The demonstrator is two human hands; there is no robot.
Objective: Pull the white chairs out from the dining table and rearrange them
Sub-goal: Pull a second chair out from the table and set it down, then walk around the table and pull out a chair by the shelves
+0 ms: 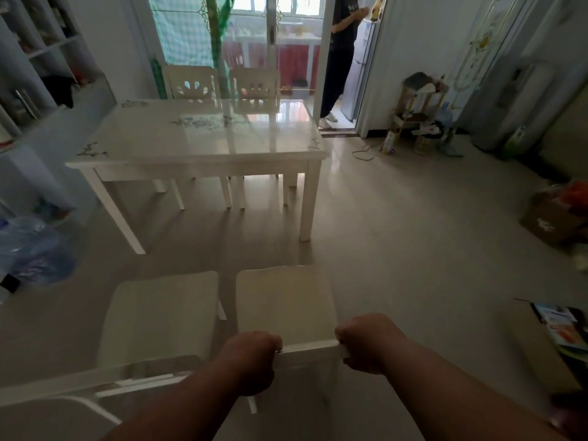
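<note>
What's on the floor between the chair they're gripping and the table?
Nothing: the head view shows bare floor between the held chair and the table.

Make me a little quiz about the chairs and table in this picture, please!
1. True or false: both hands grip the top rail of the right-hand near chair.
2. How many chairs stand tucked at the far side of the dining table?
3. Which hand is closer to the left near chair: the left hand or the right hand?

Key: 1 true; 2 two; 3 left hand.
</note>
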